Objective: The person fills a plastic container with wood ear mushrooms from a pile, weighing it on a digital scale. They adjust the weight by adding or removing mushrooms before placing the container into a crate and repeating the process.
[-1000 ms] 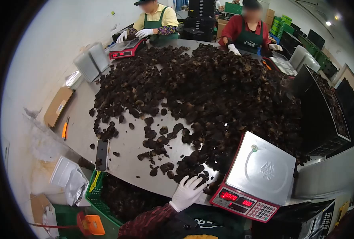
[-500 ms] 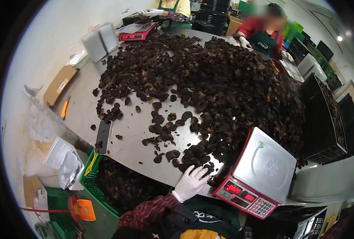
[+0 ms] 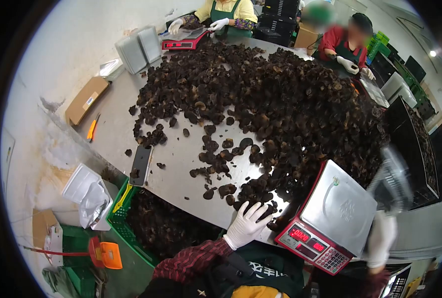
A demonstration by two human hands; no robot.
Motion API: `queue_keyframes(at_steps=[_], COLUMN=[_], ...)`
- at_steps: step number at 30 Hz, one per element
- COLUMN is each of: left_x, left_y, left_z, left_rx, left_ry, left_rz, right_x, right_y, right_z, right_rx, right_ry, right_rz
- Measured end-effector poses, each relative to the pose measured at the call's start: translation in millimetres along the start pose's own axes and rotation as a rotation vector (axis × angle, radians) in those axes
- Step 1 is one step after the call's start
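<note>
A large heap of dark dried mushrooms (image 3: 280, 99) covers the grey table (image 3: 116, 134). My left hand (image 3: 246, 226), in a white glove, lies with fingers spread on the table's near edge, touching a few loose mushrooms (image 3: 253, 196). My right hand (image 3: 381, 238), also gloved and blurred by motion, is raised at the right beside a red-fronted weighing scale (image 3: 338, 208). It holds up a clear plastic container (image 3: 395, 179), also blurred. The scale's steel pan is bare and its red digits are lit.
A phone (image 3: 141, 164) lies on the table left of my hand. A green crate (image 3: 131, 233) of mushrooms stands below the table edge. An orange cutter (image 3: 91, 130) and cardboard box (image 3: 86, 99) lie far left. Two gloved co-workers (image 3: 226, 15) work opposite. Black trays (image 3: 415, 144) stand right.
My right hand has come into view at the right, lifting a clear plastic container. My left hand has stayed on the mushrooms at the table edge. The view has shifted slightly.
</note>
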State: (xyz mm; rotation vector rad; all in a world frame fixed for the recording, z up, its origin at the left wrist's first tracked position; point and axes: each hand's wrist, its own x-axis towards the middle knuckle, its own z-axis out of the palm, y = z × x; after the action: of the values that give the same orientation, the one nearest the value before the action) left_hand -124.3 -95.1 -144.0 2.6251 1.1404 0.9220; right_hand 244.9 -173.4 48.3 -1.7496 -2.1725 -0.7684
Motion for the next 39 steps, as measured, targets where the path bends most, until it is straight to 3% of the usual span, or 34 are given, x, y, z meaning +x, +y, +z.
queue_keyframes(at_steps=[5,9,11,13,15,17,19,20,23,25,27,29,35,37,39], left_x=[8,38,58,76,99,122,136,140,138,128,119,121,210,246,273], left_y=[0,-26,-46,-65,-68,-56,-46,-40,-50,-75,-90,-99,-128,-148,-150], left_z=[-4,-2,-3,-3,-14,-19,-8,-1,21,25,1,-33,-33,-6,13], left_rx=[0.047,0.166,0.269,0.270,0.195,0.092,0.042,0.072,0.155,0.086,0.170,0.145,-0.098,-0.049,0.180], left_ry=[-0.085,-0.118,-0.097,0.041,0.106,0.025,-0.043,-0.083,-0.100,-0.342,-0.309,-0.405,-0.118,-0.074,-0.085], left_rz=[-0.057,-0.104,-0.179,-0.267,-0.229,-0.140,0.066,0.110,0.195,0.030,-0.012,-0.020,0.053,0.060,-0.075], right_x=[-15,-2,-8,9,3,-1,-1,-1,-6,-5,-3,-5,-2,-3,-5], right_y=[-62,-99,-123,-163,-202,-238,-265,-277,-292,-289,-285,-287,-287,-286,-288], right_z=[53,26,36,39,74,106,120,128,156,155,159,167,164,163,167], right_rx=[0.237,0.214,0.403,0.510,0.592,0.811,0.765,0.713,0.690,0.665,0.638,0.704,0.657,0.683,0.707], right_ry=[-0.180,0.031,0.046,-0.385,-0.269,-0.165,-0.309,-0.255,-0.217,-0.226,-0.229,-0.124,-0.117,-0.121,-0.109], right_rz=[0.102,0.201,0.062,-0.074,-0.295,-0.319,-0.305,-0.269,-0.215,-0.209,-0.197,-0.227,-0.234,-0.229,-0.211])
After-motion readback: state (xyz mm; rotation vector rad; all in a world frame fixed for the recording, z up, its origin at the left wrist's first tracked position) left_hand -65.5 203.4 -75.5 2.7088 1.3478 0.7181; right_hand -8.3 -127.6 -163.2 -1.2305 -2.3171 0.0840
